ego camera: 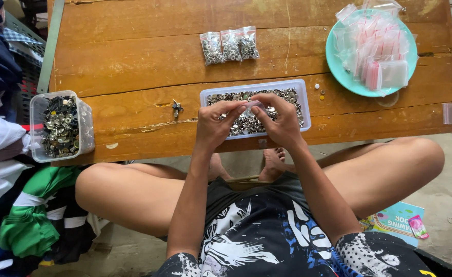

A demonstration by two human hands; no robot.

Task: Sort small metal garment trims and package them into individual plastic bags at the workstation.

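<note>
Both grips pinching small clear bag [253,106]: left hand [213,124], right hand [282,123], above fastener tray [305,102].

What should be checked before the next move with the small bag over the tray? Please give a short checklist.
1. Small clear bag held by both left hand and right hand: ok.
2. Bag mouth open: cannot tell.
3. Hands above the clear tray of metal pieces: ok.
4. Three filled bags lie apart from the tray: ok.
5. Empty bags on teal plate: ok.
</note>
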